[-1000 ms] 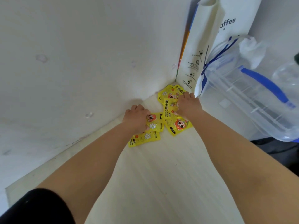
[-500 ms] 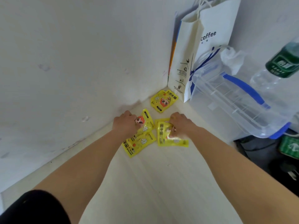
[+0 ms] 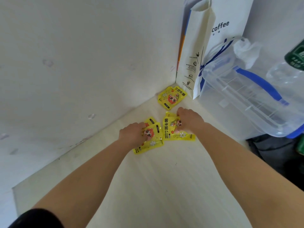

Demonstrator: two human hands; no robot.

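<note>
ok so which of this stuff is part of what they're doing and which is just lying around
job: left packets, left hand, right packet, right hand, corner packets
lying about: paper bag, clear box, bottle, tissue

1. We take this for a lived-in room of a home or dormitory, not a workplace. Plain white-painted walls (image 3: 74, 55) meet in a corner above a pale wood-grain laminate surface (image 3: 156, 186).
2. We see everyday belongings stowed in that corner. A tall white paper carrier bag printed "coffee" (image 3: 222, 38) stands against the wall, just beside a clear plastic storage box with blue handles (image 3: 246, 99).
3. We also note a clear plastic drink bottle with a green label (image 3: 294, 60) at the right edge. Small yellow foil hand-warmer sachets (image 3: 171, 97) with cartoon prints lie loose on the surface.
</note>
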